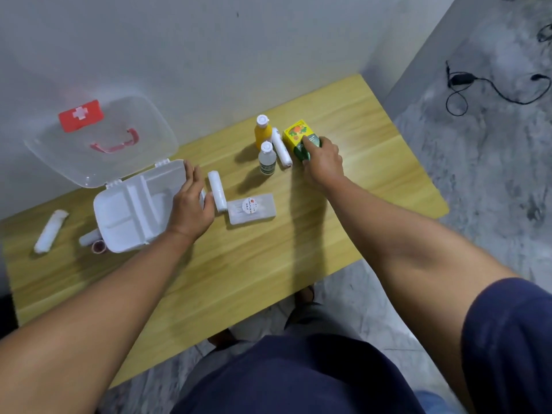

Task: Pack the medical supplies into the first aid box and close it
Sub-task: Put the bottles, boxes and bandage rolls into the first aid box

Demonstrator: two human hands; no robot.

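My right hand (324, 162) is gripping the yellow-green carton (298, 138) near the table's (373, 180) far edge. My left hand (191, 201), fingers spread, is resting on the right rim of the open first aid box (131, 210) toward the left end. My palm is hiding that rim's corner.
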